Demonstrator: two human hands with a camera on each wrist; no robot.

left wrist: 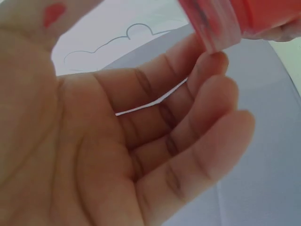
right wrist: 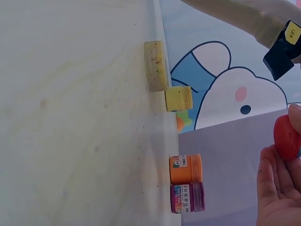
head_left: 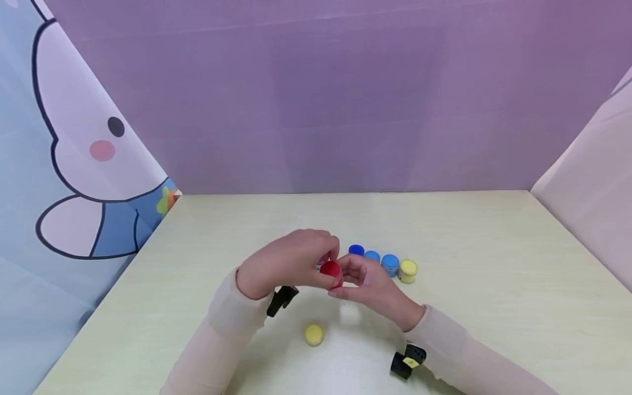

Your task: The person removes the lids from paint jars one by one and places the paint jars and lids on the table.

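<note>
Two hands meet on one small red paint pot (head_left: 331,272), held in the air just above the counter (head_left: 494,274), roughly at the centre of my view. My left hand (head_left: 288,263) comes over it from nine o'clock, fingertips pinching at its top; the left wrist view shows those fingers (left wrist: 207,89) mostly straight, only the tips touching the pot's pale ribbed rim. My right hand (head_left: 367,282) cups it from three o'clock, fingers curled round the red body (right wrist: 286,137).

As I judge it, the main risk is the grip itself. The pot is small and smooth, and my left hand has it by fingertips only, so if I twist hard and the cap gives suddenly, the pot could jump out of my right palm and drop. If it is open by then, paint would splash onto the counter and my pale sleeves.

A fall could also knock things over. At one o'clock from my hands stands a close row of pots: dark blue (head_left: 356,250), mid blue (head_left: 372,256), light blue (head_left: 390,264) and yellow (head_left: 407,270), each touching or nearly touching its neighbour, so one knock could topple several. A loose yellow lid (head_left: 314,334) lies at six o'clock, near my wrists, and a careless forearm could sweep it away.
</note>
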